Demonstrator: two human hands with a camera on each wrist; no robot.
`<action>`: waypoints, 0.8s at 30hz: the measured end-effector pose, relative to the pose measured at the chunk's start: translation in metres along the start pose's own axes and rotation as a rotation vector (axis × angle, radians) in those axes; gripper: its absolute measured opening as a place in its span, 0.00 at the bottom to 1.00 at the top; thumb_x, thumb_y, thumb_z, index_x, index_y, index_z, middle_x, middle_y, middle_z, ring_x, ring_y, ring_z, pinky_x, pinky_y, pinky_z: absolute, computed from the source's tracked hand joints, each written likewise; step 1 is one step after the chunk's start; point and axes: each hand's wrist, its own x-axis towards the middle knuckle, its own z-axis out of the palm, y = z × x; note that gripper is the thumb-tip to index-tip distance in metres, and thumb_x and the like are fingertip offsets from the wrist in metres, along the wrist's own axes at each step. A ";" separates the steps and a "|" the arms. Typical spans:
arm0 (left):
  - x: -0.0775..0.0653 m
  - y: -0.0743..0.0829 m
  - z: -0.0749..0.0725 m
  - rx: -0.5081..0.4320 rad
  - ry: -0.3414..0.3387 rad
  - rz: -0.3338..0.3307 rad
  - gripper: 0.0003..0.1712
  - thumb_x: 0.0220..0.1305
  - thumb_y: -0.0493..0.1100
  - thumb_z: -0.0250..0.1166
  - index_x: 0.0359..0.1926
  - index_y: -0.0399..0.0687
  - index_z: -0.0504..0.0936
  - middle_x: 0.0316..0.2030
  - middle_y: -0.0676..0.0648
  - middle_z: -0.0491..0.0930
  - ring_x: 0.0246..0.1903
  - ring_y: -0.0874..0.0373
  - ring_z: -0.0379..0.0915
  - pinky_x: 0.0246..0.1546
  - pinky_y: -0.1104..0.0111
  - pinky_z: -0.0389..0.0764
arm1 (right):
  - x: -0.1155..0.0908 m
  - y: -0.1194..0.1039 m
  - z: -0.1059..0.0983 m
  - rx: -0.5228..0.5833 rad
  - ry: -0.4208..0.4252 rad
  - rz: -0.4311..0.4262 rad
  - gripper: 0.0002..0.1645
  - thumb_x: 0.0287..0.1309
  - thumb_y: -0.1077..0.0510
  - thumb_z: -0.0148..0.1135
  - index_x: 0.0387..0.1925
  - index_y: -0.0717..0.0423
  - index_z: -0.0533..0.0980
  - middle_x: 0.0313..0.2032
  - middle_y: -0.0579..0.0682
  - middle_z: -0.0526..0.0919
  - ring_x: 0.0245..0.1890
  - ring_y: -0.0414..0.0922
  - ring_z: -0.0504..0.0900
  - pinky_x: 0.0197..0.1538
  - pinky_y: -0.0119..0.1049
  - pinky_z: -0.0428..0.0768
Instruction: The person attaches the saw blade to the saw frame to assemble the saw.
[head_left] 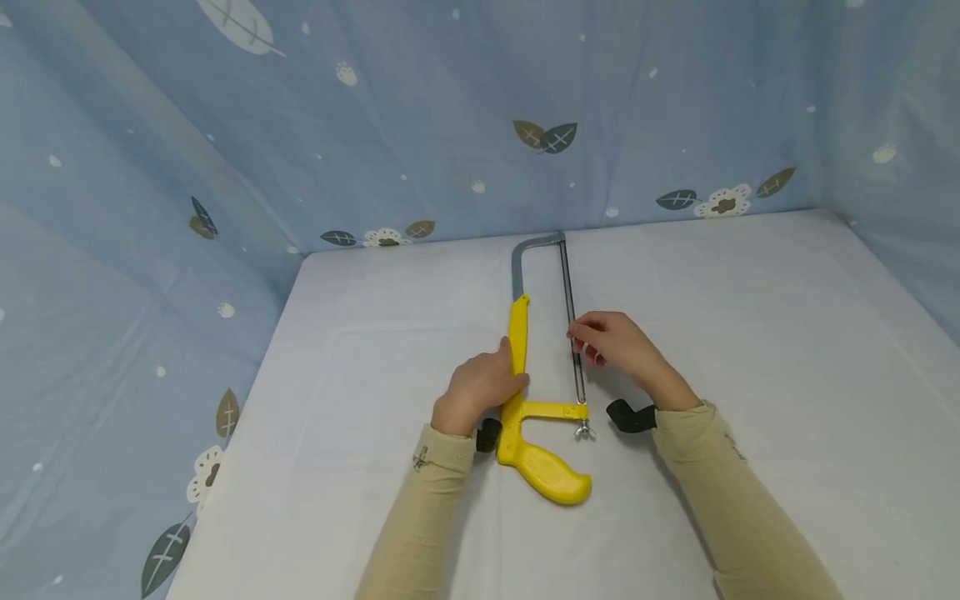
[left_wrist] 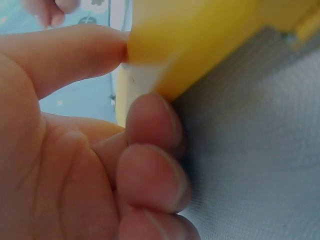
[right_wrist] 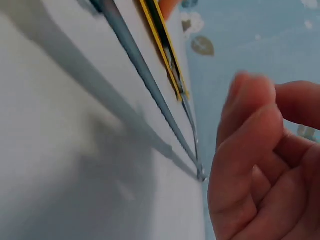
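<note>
A hacksaw [head_left: 520, 321] with a yellow frame and a grey front bow lies on the white table, its yellow handle [head_left: 551, 477] toward me. My left hand [head_left: 480, 387] holds the frame's back from the left; in the left wrist view, thumb and fingers pinch the blurred yellow part [left_wrist: 200, 45]. Along the right side runs the narrow dark blade [head_left: 567, 279], fixed near the handle with a wing nut [head_left: 584, 431]. Close beside the blade is my right hand [head_left: 622, 348]. Its fingers [right_wrist: 240, 150] bend loosely and appear apart from the toothed blade in the right wrist view, holding nothing.
White cloth covers the table [head_left: 787, 358]. Blue patterned fabric [head_left: 450, 108] hangs behind it and along the sides. A black wrist mount [head_left: 632, 416] sits at the right cuff, and another [head_left: 488, 435] at the left, close to the saw frame.
</note>
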 end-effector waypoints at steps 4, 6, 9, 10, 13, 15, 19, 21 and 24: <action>-0.001 0.001 0.000 0.003 0.002 0.004 0.43 0.60 0.57 0.53 0.68 0.42 0.47 0.30 0.47 0.74 0.25 0.56 0.69 0.24 0.67 0.68 | -0.013 0.000 0.003 -0.018 -0.084 -0.010 0.20 0.63 0.49 0.47 0.39 0.61 0.75 0.28 0.53 0.79 0.23 0.50 0.76 0.28 0.40 0.74; -0.002 0.002 -0.001 0.001 0.008 0.007 0.43 0.60 0.56 0.53 0.68 0.42 0.47 0.29 0.47 0.74 0.24 0.56 0.69 0.23 0.67 0.68 | -0.021 0.003 0.005 -0.034 -0.126 -0.016 0.20 0.63 0.48 0.47 0.37 0.61 0.76 0.27 0.52 0.80 0.22 0.49 0.77 0.27 0.40 0.74; -0.004 0.001 -0.001 0.005 0.016 0.012 0.42 0.60 0.55 0.53 0.68 0.41 0.48 0.29 0.47 0.74 0.24 0.56 0.69 0.23 0.67 0.68 | -0.033 0.007 0.008 -0.054 -0.185 -0.012 0.21 0.62 0.47 0.48 0.32 0.60 0.76 0.24 0.51 0.80 0.21 0.49 0.77 0.26 0.40 0.74; -0.004 0.001 -0.001 0.009 0.018 0.014 0.42 0.60 0.55 0.53 0.68 0.41 0.48 0.29 0.47 0.74 0.24 0.56 0.69 0.23 0.67 0.68 | -0.037 0.008 0.009 -0.059 -0.204 -0.014 0.21 0.62 0.47 0.48 0.31 0.60 0.76 0.24 0.50 0.80 0.20 0.49 0.77 0.25 0.40 0.74; -0.004 0.001 -0.002 0.013 0.023 0.020 0.42 0.59 0.55 0.53 0.68 0.41 0.48 0.31 0.47 0.74 0.24 0.57 0.69 0.23 0.67 0.68 | -0.049 0.011 0.012 -0.068 -0.243 -0.011 0.20 0.61 0.47 0.49 0.29 0.59 0.77 0.22 0.50 0.80 0.19 0.49 0.77 0.23 0.40 0.73; -0.003 0.001 -0.002 0.012 0.023 0.026 0.42 0.59 0.55 0.53 0.68 0.41 0.48 0.31 0.46 0.75 0.25 0.57 0.69 0.24 0.67 0.68 | -0.056 0.012 0.013 -0.071 -0.272 -0.015 0.19 0.61 0.48 0.50 0.28 0.58 0.76 0.21 0.51 0.80 0.19 0.48 0.77 0.22 0.40 0.73; -0.003 0.000 -0.002 -0.002 0.023 0.028 0.42 0.59 0.55 0.53 0.68 0.41 0.48 0.31 0.47 0.74 0.25 0.56 0.69 0.24 0.68 0.68 | -0.065 0.017 0.018 -0.070 -0.336 -0.023 0.20 0.60 0.47 0.51 0.25 0.59 0.76 0.18 0.51 0.79 0.16 0.47 0.75 0.20 0.39 0.74; -0.003 -0.001 -0.001 -0.004 0.025 0.027 0.43 0.59 0.55 0.53 0.68 0.41 0.48 0.30 0.47 0.74 0.25 0.57 0.68 0.24 0.68 0.68 | -0.068 0.020 0.021 -0.074 -0.358 -0.025 0.21 0.59 0.46 0.52 0.23 0.59 0.76 0.16 0.51 0.77 0.14 0.46 0.73 0.19 0.39 0.73; -0.004 -0.002 0.000 -0.007 0.028 0.023 0.43 0.58 0.55 0.54 0.68 0.42 0.48 0.30 0.47 0.74 0.25 0.57 0.68 0.23 0.68 0.68 | -0.071 0.022 0.024 -0.094 -0.369 -0.016 0.24 0.57 0.43 0.53 0.20 0.58 0.75 0.13 0.49 0.75 0.12 0.44 0.71 0.18 0.37 0.72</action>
